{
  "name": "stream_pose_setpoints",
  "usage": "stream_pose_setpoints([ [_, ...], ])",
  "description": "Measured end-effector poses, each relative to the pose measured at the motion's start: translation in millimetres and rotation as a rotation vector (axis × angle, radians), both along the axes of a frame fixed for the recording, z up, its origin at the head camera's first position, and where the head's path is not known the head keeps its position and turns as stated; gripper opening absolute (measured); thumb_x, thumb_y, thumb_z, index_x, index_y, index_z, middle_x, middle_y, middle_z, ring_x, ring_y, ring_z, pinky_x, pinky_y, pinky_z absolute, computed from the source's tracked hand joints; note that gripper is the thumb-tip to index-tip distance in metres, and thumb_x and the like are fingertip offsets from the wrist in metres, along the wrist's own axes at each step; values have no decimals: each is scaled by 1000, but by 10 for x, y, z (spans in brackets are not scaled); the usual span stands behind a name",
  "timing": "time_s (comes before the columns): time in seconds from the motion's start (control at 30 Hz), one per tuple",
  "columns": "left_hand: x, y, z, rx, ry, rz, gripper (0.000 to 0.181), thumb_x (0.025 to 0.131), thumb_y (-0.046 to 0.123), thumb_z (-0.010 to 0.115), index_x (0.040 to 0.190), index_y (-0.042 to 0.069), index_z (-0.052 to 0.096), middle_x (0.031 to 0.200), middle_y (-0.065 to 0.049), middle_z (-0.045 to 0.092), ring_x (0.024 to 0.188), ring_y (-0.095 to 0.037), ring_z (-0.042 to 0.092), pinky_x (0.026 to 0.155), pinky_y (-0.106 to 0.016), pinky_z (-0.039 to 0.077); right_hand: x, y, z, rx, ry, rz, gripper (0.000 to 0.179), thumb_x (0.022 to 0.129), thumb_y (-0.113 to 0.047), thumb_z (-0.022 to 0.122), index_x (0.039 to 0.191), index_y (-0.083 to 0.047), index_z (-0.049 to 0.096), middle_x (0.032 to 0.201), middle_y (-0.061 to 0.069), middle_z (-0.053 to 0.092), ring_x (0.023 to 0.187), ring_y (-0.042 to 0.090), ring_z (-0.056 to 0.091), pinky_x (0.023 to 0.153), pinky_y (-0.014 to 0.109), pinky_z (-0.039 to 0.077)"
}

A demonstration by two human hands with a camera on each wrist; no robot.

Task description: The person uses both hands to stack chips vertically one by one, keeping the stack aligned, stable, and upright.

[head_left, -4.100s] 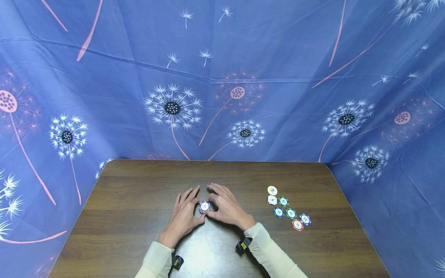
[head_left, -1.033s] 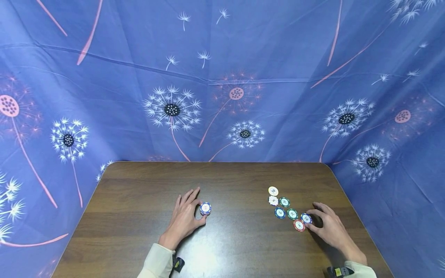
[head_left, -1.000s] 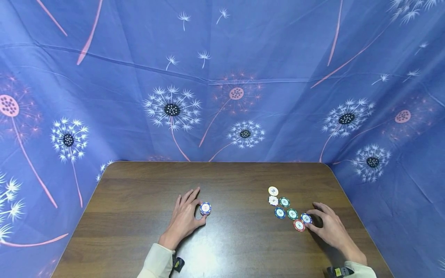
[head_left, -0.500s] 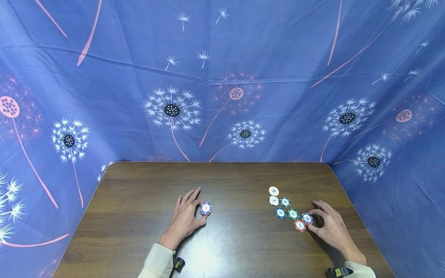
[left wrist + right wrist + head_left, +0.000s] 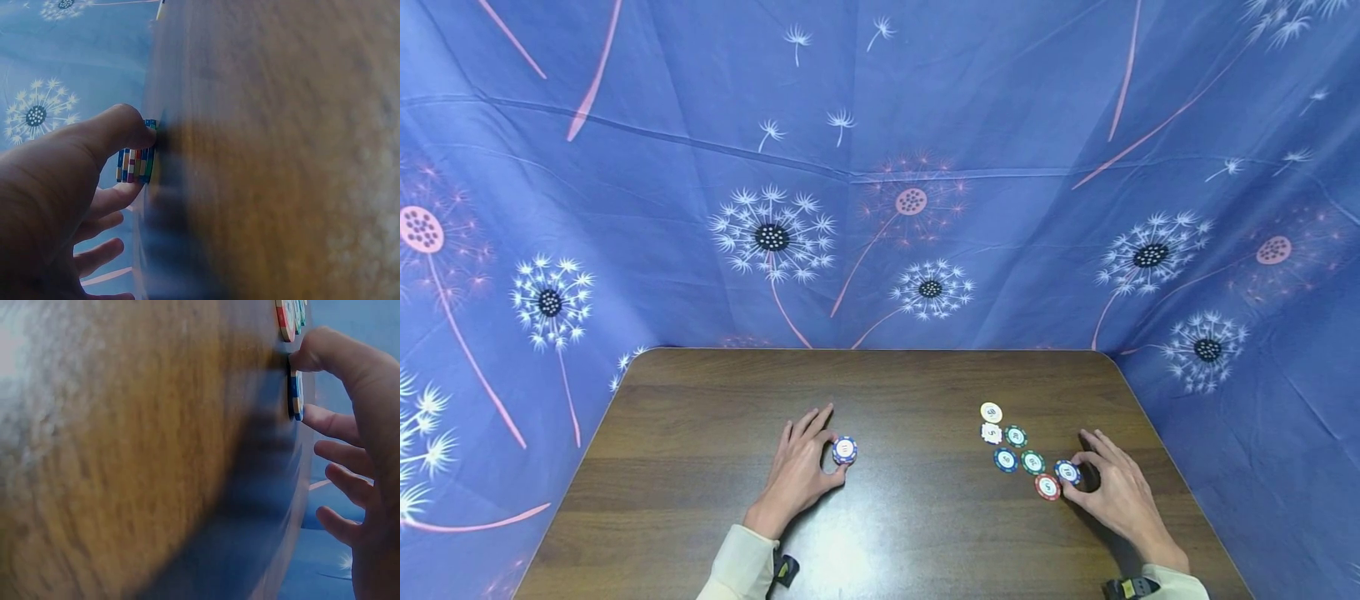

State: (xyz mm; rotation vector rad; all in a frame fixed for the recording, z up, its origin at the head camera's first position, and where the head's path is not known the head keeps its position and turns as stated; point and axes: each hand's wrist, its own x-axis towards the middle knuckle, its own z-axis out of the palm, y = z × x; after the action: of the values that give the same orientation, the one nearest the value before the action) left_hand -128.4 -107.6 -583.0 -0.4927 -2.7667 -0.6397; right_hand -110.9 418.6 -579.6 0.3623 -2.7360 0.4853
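A pick-up seems in hand: the right hand (image 5: 1117,496) pinches a blue-and-white round plastic-looking chip (image 5: 1067,472) (lifted or flat, I cannot tell); at its nine o'clock the left hand (image 5: 799,473) pinches a short multicoloured chip stack (image 5: 845,450). The next move probably calls for lifting clear of the red-and-white round chip (image 5: 1047,487) just beside it at eight o'clock. Towards ten lie the farther green-and-white chip (image 5: 1016,436), a white scalloped chip (image 5: 991,433) and a yellow-rimmed white chip (image 5: 991,412).

Loose chips (image 5: 1032,462) lie on the table (image 5: 917,500); the chip stack (image 5: 845,450) is at their nine o'clock, the cloth (image 5: 1037,275) behind at twelve
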Motion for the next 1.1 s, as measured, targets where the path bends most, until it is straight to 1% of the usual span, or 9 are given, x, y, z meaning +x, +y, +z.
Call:
stream_pose_setpoints([
  [0.17,3,0,13,2,-13,2,42,77,33,93,107,8,79,160,-14,55,146,-42,50,116,-73,37,22,-8,17,-9,-6,-17,34,64,-23,92,89,-10,73,141,30,62,135,54,52,99,73,41],
  [0.4,9,-7,18,4,-17,4,42,76,34,92,107,8,79,160,-14,55,146,-42,49,116,-73,37,49,-5,19,-34,11,-3,33,61,-22,93,85,-13,72,137,29,65,131,58,55,95,73,45],
  [0.63,0,-7,26,1,-28,8,43,78,33,92,109,7,79,161,-14,54,147,-42,49,117,-72,36,74,-39,30,-56,-6,-10,35,61,-24,95,86,-16,72,138,27,66,132,56,55,93,72,45],
  [0.77,4,-10,25,-2,-27,10,42,78,32,91,109,7,78,160,-14,54,147,-42,49,117,-72,36,60,-100,49,-63,-7,-1,36,60,-25,96,87,-18,72,139,27,65,133,55,55,94,72,45],
  [0.97,10,-4,25,3,-29,11,42,78,32,92,108,7,78,161,-14,54,147,-41,49,118,-72,36,25,-245,111,-73,-19,-4,35,63,-26,95,87,-17,72,141,25,65,136,55,53,97,75,43],
  [1.1,11,1,23,13,-27,8,42,77,32,92,108,7,79,161,-13,54,147,-41,49,118,-72,35,-26,-365,167,-81,-14,21,34,63,-23,94,87,-18,70,142,24,65,137,55,52,100,75,41],
])
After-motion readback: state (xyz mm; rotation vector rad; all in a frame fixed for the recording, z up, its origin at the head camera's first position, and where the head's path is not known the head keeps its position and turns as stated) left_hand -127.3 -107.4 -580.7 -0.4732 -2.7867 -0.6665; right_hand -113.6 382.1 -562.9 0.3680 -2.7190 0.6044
